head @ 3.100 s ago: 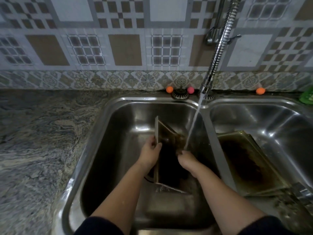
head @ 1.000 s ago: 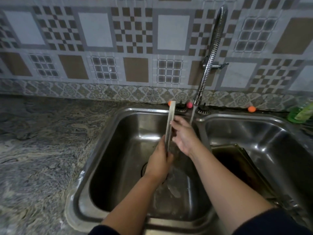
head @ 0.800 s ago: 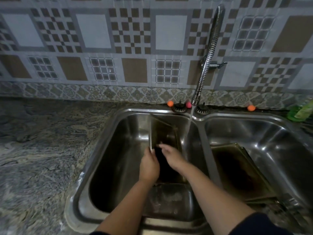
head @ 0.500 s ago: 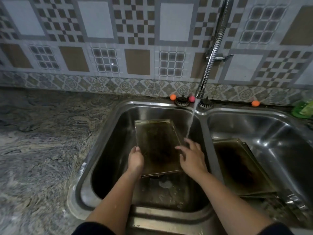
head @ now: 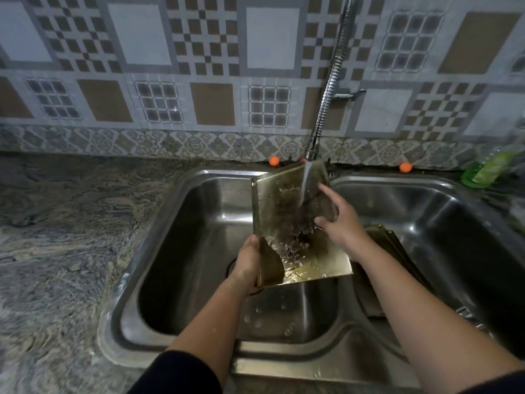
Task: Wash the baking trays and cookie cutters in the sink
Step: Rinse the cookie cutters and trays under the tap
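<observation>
A stained, brownish baking tray (head: pixel 287 220) is tilted up over the left sink basin (head: pixel 199 251), its far edge under the tap. Water from the flexible chrome tap (head: pixel 326 103) runs onto the tray's inner face and splashes down it. My left hand (head: pixel 247 263) grips the tray's lower left edge. My right hand (head: pixel 339 220) lies on the tray's right side with its fingers spread across the wet surface. More dirty trays (head: pixel 389 251) lie stacked in the right basin (head: pixel 443 223), partly hidden behind my right forearm.
A marbled stone counter (head: pixel 62 237) stretches to the left of the sink. Small orange knobs (head: pixel 274 160) sit on the back ledge. A green bottle (head: pixel 485 170) lies at the far right by the tiled wall.
The tray lay lower in the left basin half a second ago; now it is raised and tilted under the water stream. My right hand has moved up onto its right side.
</observation>
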Available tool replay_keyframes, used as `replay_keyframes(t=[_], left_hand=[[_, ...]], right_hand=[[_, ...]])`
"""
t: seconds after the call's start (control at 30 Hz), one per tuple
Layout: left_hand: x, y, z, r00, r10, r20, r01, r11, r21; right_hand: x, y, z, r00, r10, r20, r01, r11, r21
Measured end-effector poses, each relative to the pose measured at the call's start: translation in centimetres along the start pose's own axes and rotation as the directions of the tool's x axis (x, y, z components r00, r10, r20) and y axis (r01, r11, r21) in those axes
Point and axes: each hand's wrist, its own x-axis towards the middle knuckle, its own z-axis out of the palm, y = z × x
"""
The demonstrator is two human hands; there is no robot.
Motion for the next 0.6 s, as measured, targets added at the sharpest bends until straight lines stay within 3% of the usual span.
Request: replay_keyframes(t=[0.27, 0.47, 0.53, 0.6], left_hand=[[-0.6, 0.8, 5.1, 0.985, 0.075, 0.153, -0.061, 0.994, -0.094], [0.7, 0.5, 9.7, 0.957, 0.225, 0.183, -0.251, 0.958, 0.137], [1.0, -0.1, 10.9, 0.934, 0.277, 0.227, -0.335, 0.902, 0.274], [1.2, -0.5, 12.0, 0.897, 0.345, 0.275, -0.437, 0.780, 0.448]], right_hand=[[-0.6, -3.1, -3.2, 0.969, -0.234, -0.085, 0.199, 0.934, -0.295], [-1.6, -4.2, -6.4, 0.909, -0.352, -0.224, 0.223, 0.864, -0.452], [-1.5, -3.9, -8.2, 0.908, -0.318, -0.271, 0.183, 0.885, -0.427], [-1.6, -3.6, -10.1, 0.912, -0.283, -0.297, 0.144, 0.899, -0.413]])
